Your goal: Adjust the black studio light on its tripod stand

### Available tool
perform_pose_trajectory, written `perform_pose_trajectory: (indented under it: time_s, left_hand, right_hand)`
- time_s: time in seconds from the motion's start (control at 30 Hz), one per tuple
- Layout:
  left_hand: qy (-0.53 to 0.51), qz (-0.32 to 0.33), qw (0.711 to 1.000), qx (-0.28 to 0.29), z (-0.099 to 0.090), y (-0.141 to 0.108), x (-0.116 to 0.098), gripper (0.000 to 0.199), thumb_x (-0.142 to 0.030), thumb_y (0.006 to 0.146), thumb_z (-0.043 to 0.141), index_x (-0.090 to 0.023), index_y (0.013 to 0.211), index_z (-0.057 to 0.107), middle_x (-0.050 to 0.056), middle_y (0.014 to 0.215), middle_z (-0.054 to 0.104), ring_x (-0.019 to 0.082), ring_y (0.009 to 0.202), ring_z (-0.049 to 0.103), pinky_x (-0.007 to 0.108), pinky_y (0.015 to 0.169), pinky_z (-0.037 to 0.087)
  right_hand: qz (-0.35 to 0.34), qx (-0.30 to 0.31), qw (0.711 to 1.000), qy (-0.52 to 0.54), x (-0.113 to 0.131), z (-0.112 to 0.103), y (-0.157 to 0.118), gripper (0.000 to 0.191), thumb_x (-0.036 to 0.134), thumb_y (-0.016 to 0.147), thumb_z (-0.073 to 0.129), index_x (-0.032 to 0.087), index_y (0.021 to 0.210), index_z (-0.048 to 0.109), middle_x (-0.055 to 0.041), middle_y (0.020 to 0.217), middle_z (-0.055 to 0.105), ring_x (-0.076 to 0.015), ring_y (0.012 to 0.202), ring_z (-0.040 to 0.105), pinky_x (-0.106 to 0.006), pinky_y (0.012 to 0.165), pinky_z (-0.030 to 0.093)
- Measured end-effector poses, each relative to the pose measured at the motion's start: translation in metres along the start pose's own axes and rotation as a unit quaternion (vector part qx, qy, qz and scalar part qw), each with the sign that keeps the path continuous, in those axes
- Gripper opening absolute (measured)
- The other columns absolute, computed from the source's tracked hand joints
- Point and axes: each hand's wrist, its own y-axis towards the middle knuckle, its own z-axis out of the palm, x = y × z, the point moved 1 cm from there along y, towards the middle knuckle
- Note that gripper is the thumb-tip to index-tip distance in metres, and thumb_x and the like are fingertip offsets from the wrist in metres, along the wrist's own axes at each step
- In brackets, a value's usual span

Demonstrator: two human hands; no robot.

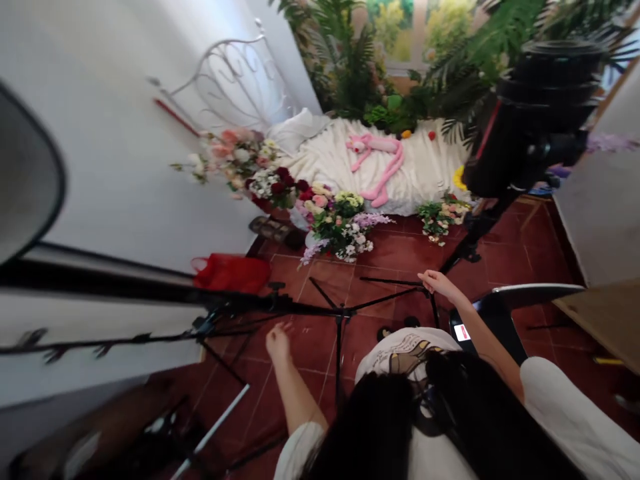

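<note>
Below 2 hands (pixel 279 344) (pixel 441 285), red tiled floor (pixel 395 248); ahead, draped bed (pixel 330 157).

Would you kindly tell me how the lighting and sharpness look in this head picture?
In the head view, pale light washes the upper-left wall; the floor is dimmer; the lower-left corner is dark and smeared; left hand and right hand look slightly soft.

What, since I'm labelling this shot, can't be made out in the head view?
All in the head view:
- Right hand: too small and soft to tell whether it touches the black stand near it.
- Lit screen: too small to read.
- Shirt print: too small and blurred to read.
- Shoes: mostly hidden by the shirt.
- Grey dark-rimmed panel: cut off by the left edge.
</note>
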Motion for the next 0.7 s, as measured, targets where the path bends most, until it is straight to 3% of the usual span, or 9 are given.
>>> perform_pose_trajectory:
  time_s: [0.07, 0.17, 0.23, 0.3, 0.37, 0.5, 0.7]
  left_hand:
    - [0.002, -0.024, 0.997, -0.072, -0.023, 0.014, -0.019, 0.032, -0.056, 0.079, 0.050, -0.025, 0.078, 0.053, -0.001, 0.062, 0.064, 0.023, 0.065, 0.068, 0.061, 0.091, 0.054]
    - [-0.053, 0.032, 0.993, -0.103, -0.033, 0.023, -0.060, 0.042, -0.059, 0.078, 0.059, -0.021, 0.095, 0.061, 0.005, 0.088, 0.074, 0.021, 0.088, 0.073, 0.045, 0.097, 0.055]
    - [-0.118, 0.056, 0.982, -0.138, -0.026, 0.021, -0.088, 0.046, -0.062, 0.079, 0.061, -0.019, 0.097, 0.064, 0.008, 0.102, 0.075, 0.020, 0.098, 0.072, 0.037, 0.096, 0.056]
    - [-0.178, 0.061, 0.971, -0.146, -0.010, 0.017, -0.112, 0.048, -0.065, 0.080, 0.060, -0.018, 0.092, 0.065, 0.009, 0.101, 0.075, 0.020, 0.101, 0.072, 0.034, 0.095, 0.056]
    - [-0.237, 0.077, 0.964, -0.094, 0.009, 0.011, -0.128, 0.055, -0.070, 0.085, 0.051, -0.018, 0.090, 0.068, 0.009, 0.095, 0.075, 0.021, 0.099, 0.072, 0.035, 0.093, 0.057]
    - [-0.315, 0.103, 0.942, -0.053, 0.037, -0.001, -0.135, 0.066, -0.075, 0.088, 0.034, -0.018, 0.085, 0.069, 0.009, 0.085, 0.073, 0.020, 0.086, 0.071, 0.034, 0.084, 0.057]
    - [-0.288, 0.083, 0.950, -0.089, 0.045, -0.004, -0.117, 0.061, -0.076, 0.086, 0.046, -0.019, 0.086, 0.067, 0.007, 0.084, 0.071, 0.016, 0.078, 0.067, 0.028, 0.075, 0.055]
  right_hand:
    - [0.001, 0.032, 0.999, -0.022, 0.009, 0.018, 0.017, 0.062, 0.079, 0.062, 0.072, 0.023, 0.062, 0.046, 0.0058, 0.051, 0.051, -0.0084, 0.045, 0.041, -0.023, 0.047, 0.035]
    - [-0.019, 0.091, 0.994, -0.059, 0.030, 0.050, 0.041, 0.061, 0.079, 0.064, 0.071, 0.023, 0.062, 0.046, 0.0053, 0.050, 0.051, -0.0089, 0.045, 0.042, -0.023, 0.046, 0.033]
    - [-0.053, 0.134, 0.986, -0.082, 0.049, 0.076, 0.055, 0.059, 0.077, 0.068, 0.070, 0.023, 0.063, 0.047, 0.0048, 0.052, 0.052, -0.0090, 0.046, 0.043, -0.023, 0.047, 0.034]
    - [-0.087, 0.176, 0.975, -0.101, 0.069, 0.104, 0.065, 0.056, 0.073, 0.073, 0.069, 0.022, 0.063, 0.049, 0.0046, 0.053, 0.053, -0.0088, 0.047, 0.043, -0.023, 0.048, 0.035]
    - [-0.108, 0.218, 0.963, -0.115, 0.088, 0.133, 0.072, 0.053, 0.069, 0.077, 0.069, 0.022, 0.063, 0.050, 0.0046, 0.053, 0.052, -0.0088, 0.047, 0.043, -0.023, 0.048, 0.036]
    - [-0.131, 0.299, 0.934, -0.145, 0.121, 0.196, 0.081, 0.050, 0.060, 0.087, 0.065, 0.021, 0.060, 0.050, 0.0039, 0.051, 0.051, -0.0086, 0.045, 0.044, -0.023, 0.048, 0.036]
    - [-0.135, 0.357, 0.900, -0.210, 0.158, 0.289, 0.100, 0.041, 0.047, 0.100, 0.055, 0.019, 0.072, 0.062, 0.0023, 0.049, 0.059, -0.0091, 0.038, 0.044, -0.022, 0.045, 0.037]
